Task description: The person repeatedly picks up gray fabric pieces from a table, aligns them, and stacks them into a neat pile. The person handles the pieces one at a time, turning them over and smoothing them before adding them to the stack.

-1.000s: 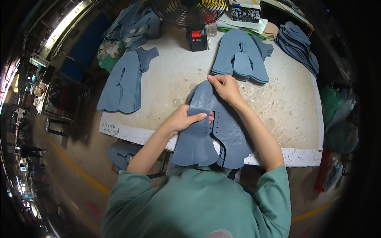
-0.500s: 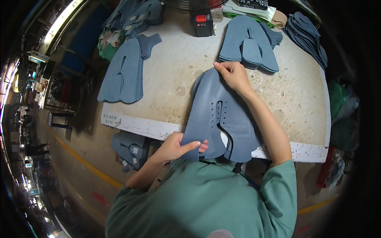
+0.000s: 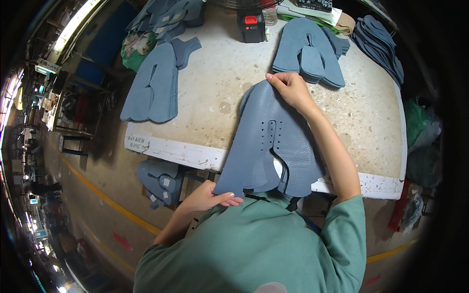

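Observation:
A grey-blue leather shoe upper (image 3: 256, 127), with punched eyelet holes and a tongue-shaped slit, leans over the table's front edge against my body. My right hand (image 3: 293, 93) pinches its rounded top edge between thumb and fingers. At its lower left corner my left hand (image 3: 205, 198) is closed on the edge, thumb on top and fingers beneath. Another layer shows behind it along the left side and at the opening. Beyond the right hand lies a pile of matching uppers (image 3: 288, 44), and a second pile of uppers (image 3: 163, 88) is at the table's left.
The worn pale table (image 3: 210, 97) carries a black battery pack (image 3: 251, 31) with a red button at the back. Curved grey pieces (image 3: 373, 46) are stacked at the far right. More cut pieces (image 3: 159, 176) sit below the table's front left edge. Green bags (image 3: 415, 119) hang at the right.
My left hand has slid down and slightly left along the upper's side to its lower corner, drawing that corner outward. The right hand keeps its pinch at the top.

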The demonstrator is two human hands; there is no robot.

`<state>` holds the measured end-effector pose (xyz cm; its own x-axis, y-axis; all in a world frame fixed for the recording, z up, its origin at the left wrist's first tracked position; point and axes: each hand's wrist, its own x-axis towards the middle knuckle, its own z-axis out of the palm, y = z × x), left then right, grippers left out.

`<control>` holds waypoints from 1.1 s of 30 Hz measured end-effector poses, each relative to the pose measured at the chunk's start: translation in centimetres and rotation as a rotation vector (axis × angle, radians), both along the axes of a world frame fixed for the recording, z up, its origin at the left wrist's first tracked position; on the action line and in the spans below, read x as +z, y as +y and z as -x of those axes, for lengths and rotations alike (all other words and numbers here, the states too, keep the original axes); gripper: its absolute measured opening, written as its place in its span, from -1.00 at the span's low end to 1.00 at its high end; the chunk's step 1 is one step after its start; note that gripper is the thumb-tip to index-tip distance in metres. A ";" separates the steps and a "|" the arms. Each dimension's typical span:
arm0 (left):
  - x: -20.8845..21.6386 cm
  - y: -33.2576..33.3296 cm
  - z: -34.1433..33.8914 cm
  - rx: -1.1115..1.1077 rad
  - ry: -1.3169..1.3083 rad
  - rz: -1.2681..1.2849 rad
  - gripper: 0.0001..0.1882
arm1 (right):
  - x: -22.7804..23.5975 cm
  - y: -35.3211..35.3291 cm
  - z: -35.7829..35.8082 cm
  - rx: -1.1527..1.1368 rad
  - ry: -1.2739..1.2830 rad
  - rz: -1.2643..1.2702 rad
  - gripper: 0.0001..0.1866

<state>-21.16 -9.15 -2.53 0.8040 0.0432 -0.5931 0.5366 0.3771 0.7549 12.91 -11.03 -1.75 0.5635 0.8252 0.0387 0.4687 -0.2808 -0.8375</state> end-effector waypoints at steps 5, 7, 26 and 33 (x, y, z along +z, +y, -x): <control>0.3 1.8 1.1 -0.059 0.009 -0.211 -0.76 | 0.5 -0.3 -0.3 0.048 0.068 -0.062 -0.60; 0.8 3.0 0.9 0.006 -0.002 -0.374 -0.77 | 0.9 -1.1 -0.2 0.066 0.005 -0.178 -0.66; 0.9 5.5 -9.3 0.445 -0.340 -0.607 -0.89 | 1.4 -14.8 3.4 -0.075 0.182 -0.290 -0.59; 0.0 4.7 -9.8 0.434 -0.282 -0.889 -0.95 | 0.4 -16.4 1.3 -0.237 0.251 -0.052 -0.62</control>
<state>-11.32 -4.49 -2.49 0.7195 0.6945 0.0026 0.2476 -0.2600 0.9333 11.59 -27.40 -1.30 0.7367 0.6706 -0.0871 0.1728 -0.3112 -0.9345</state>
